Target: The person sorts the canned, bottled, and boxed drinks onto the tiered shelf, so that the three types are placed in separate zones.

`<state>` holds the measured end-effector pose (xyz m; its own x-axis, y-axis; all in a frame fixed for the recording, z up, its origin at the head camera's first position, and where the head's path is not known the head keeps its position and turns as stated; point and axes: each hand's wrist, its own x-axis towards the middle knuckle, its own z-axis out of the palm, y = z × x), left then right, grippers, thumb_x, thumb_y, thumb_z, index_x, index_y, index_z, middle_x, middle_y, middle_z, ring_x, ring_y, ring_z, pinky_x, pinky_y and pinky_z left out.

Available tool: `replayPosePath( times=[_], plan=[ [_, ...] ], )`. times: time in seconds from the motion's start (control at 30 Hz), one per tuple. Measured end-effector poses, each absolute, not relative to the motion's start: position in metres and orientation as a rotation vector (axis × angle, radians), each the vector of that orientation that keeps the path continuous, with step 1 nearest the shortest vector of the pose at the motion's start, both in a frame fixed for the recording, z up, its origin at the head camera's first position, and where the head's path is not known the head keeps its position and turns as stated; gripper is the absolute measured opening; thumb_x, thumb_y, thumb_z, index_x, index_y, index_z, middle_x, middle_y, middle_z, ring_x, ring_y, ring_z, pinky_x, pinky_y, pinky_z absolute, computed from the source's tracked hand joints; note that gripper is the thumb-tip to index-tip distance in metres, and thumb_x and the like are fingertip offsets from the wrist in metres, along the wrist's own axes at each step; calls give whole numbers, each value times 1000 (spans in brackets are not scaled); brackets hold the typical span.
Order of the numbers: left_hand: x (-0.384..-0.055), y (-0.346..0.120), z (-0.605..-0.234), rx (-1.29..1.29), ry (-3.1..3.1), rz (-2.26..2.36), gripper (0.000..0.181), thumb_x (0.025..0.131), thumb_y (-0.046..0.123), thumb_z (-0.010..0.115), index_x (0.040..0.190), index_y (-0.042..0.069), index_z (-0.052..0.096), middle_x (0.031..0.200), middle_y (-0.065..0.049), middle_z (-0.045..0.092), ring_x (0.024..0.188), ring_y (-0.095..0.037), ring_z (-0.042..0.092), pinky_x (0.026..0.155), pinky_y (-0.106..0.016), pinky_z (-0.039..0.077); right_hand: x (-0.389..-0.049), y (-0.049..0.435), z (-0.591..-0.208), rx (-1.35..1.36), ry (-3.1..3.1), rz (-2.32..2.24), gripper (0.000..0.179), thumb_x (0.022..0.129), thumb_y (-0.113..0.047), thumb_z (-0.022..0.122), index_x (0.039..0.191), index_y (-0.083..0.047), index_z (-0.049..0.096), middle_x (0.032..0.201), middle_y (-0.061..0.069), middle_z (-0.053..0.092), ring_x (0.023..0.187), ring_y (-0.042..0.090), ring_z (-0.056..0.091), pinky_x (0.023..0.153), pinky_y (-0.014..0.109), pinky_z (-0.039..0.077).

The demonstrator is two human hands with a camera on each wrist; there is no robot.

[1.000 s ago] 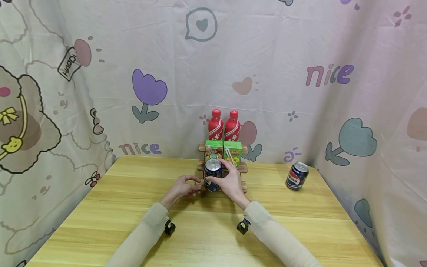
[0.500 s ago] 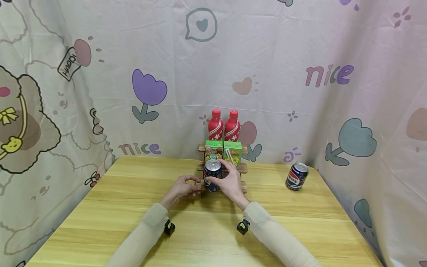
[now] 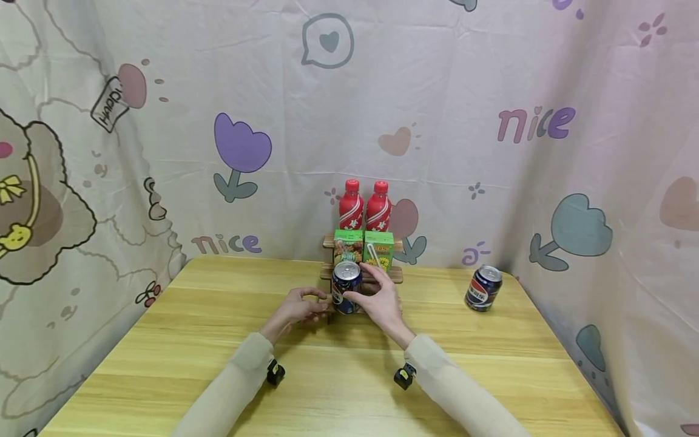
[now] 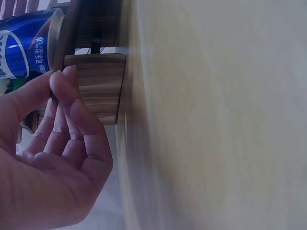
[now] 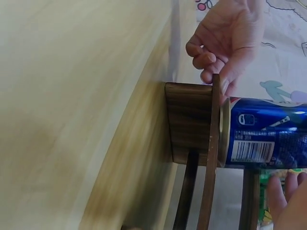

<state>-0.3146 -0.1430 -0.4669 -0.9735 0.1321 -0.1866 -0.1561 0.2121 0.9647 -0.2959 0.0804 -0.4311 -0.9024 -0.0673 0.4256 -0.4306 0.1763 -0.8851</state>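
Note:
A dark blue Pepsi can (image 3: 346,291) stands upright on the lowest step of a small wooden display rack (image 3: 395,277). My left hand (image 3: 297,308) pinches the left end of that step, the thumb on top and the other fingers curled below, as the right wrist view shows. Right at the can's right side, my right hand (image 3: 381,300) has thumb and fingers spread in a loose arc. In the right wrist view its fingertips (image 5: 276,189) show a small gap from the can wall (image 5: 268,134). The can's base rests on the step board (image 5: 213,129).
Two green drink cartons (image 3: 348,243) stand on the middle step, one with a white straw. Behind them, two red bottles (image 3: 378,209) occupy the top step. Another Pepsi can (image 3: 483,289) stands at the right of the wooden table (image 3: 218,340). A printed curtain (image 3: 306,121) surrounds the table.
My right hand has eased slightly away to the right from the can and loosened its hold. The can stays on the step. My left hand keeps its pinch on the rack.

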Motion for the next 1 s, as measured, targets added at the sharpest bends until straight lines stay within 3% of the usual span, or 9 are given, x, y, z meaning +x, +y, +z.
replayPosePath(
  times=[0.2, 0.3, 0.5, 0.63, 0.87, 1.0],
  plan=[
    [-315, -144, -467, -25, 2265, 1836, 29, 86, 10, 74, 113, 7, 68, 79, -10, 73, 54, -13, 60, 54, -26, 51, -287, 90, -425, 519, -2107, 1911, 59, 75, -3, 84, 129, 0, 60, 120, 24, 59, 105, 42, 64, 91, 41, 55],
    [-315, -145, -466, -23, 2262, 1838, 30, 86, 11, 75, 115, 5, 67, 80, -10, 73, 54, -13, 60, 53, -26, 51, -278, 95, -416, 544, -2123, 1895, 48, 80, 0, 78, 124, 7, 61, 116, 30, 63, 103, 45, 64, 86, 34, 57],
    [-315, -145, -465, -21, 2260, 1835, 34, 86, 11, 74, 117, 3, 65, 81, -10, 73, 54, -12, 59, 52, -25, 49, -268, 107, -409, 473, -2213, 1803, 27, 88, 0, 70, 114, 7, 66, 106, 24, 70, 91, 34, 67, 75, 18, 53],
    [-314, -145, -466, -26, 2258, 1833, 32, 86, 10, 74, 117, 4, 66, 82, -10, 73, 54, -12, 60, 53, -25, 50, -267, 118, -414, 395, -2251, 1773, 20, 89, -4, 70, 108, 3, 69, 98, 19, 71, 86, 31, 68, 73, 22, 55],
    [-315, -144, -468, -28, 2238, 1849, 30, 86, 9, 74, 115, 5, 66, 80, -10, 73, 54, -13, 60, 53, -25, 49, -271, 143, -426, 303, -2165, 1853, 18, 90, -3, 69, 103, 9, 68, 94, 33, 68, 83, 47, 66, 71, 44, 59],
    [-315, -143, -467, -31, 2242, 1845, 30, 86, 9, 74, 115, 6, 67, 80, -9, 73, 53, -13, 60, 52, -25, 49, -285, 162, -443, 256, -2090, 1867, 17, 89, -2, 69, 101, 10, 68, 90, 29, 69, 73, 34, 69, 66, 37, 60]
  ],
)
